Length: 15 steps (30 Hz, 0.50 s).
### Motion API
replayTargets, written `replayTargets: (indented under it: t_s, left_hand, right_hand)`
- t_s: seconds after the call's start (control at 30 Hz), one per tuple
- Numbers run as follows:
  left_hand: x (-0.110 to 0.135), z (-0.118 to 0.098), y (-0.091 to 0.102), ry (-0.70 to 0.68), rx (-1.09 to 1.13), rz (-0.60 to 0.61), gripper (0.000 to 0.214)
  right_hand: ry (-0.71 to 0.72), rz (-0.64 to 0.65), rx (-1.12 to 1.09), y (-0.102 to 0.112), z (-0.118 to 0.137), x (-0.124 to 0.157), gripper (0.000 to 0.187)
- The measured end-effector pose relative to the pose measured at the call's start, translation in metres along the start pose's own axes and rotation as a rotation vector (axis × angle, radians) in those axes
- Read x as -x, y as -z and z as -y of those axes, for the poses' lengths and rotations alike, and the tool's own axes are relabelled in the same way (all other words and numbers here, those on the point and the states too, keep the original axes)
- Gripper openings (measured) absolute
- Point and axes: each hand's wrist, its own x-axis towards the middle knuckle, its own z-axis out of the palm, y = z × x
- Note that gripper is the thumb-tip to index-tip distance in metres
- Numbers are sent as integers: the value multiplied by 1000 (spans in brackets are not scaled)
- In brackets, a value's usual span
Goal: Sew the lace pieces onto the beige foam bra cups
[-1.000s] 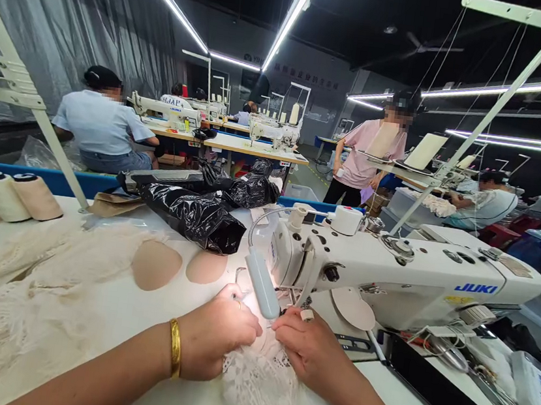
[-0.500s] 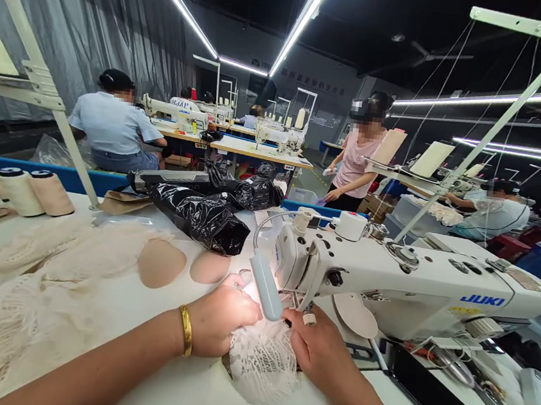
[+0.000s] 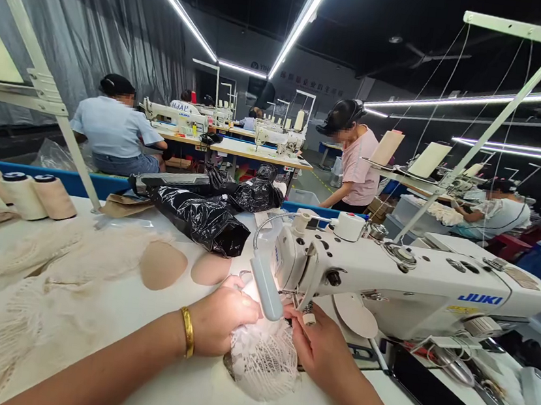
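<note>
A cream lace piece [image 3: 264, 366], rounded like a cup, lies under the head of the white sewing machine [image 3: 414, 273]. My left hand [image 3: 224, 318] is closed on its left edge, fingers curled beneath the grey lamp [image 3: 267, 291]. On the other side, my right hand [image 3: 325, 344] grips the right edge, thumb and fingers close together by the presser foot. The lamp and my fingers hide the needle and the top of the lace. Two beige oval pads, a nearer one [image 3: 163, 265] and a farther one [image 3: 210, 267], rest left of my left hand.
Loose lace fabric [image 3: 42, 293] spreads over the table's left side. Thread cones [image 3: 54, 197] stand behind it, and a black plastic bag [image 3: 199, 217] lies at the back. A black tray [image 3: 448, 402] sits at the right. A person in pink [image 3: 357, 157] stands beyond the machine.
The lace piece has drawn slightly away from me toward the machine head. My hands keep nearly the same places. The person in pink has turned and bent down toward a bin.
</note>
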Motion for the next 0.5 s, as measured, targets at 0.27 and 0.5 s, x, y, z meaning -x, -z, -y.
replayTargets:
  t_s: [0.27,0.5]
  left_hand:
    - [11,-8,2,180,-19,82,22]
    - [9,-35,9,331,-27,246,35]
  right_hand:
    - [197,41,-24,4,19,-1,25]
    - [136,147,147,-10,16,-3,22]
